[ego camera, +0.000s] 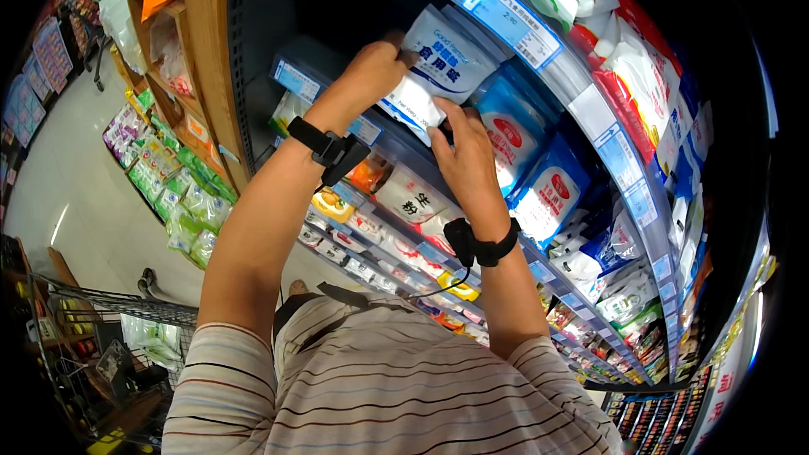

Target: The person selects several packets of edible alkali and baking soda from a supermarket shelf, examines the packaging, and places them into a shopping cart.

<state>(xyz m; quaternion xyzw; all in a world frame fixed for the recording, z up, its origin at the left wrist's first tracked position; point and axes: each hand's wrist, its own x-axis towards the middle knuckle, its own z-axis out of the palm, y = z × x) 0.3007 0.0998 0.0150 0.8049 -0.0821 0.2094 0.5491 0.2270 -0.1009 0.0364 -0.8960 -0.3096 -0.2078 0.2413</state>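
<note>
A flat grey-and-white plastic packet [450,54] with blue writing is tilted at the front of a supermarket shelf. My left hand [374,74] grips its left edge, with some fingertips in shadow. My right hand [466,150] has thumb and index finger on the packet's lower corner; the other fingers curl beneath and are partly hidden. More packets of similar shape stand right behind it. Just right of my right hand are blue-and-white packets with a red oval, one upper packet [509,129] and one lower packet [548,193]. Both wrists wear black straps with small devices.
A shelf edge with price tags [512,19] curves above my hands. Lower shelves hold bagged powders [411,194]. At left stand a wooden display rack [215,63] and green-and-white packs [183,183]. A wire shopping cart [120,297] with bags inside is at lower left.
</note>
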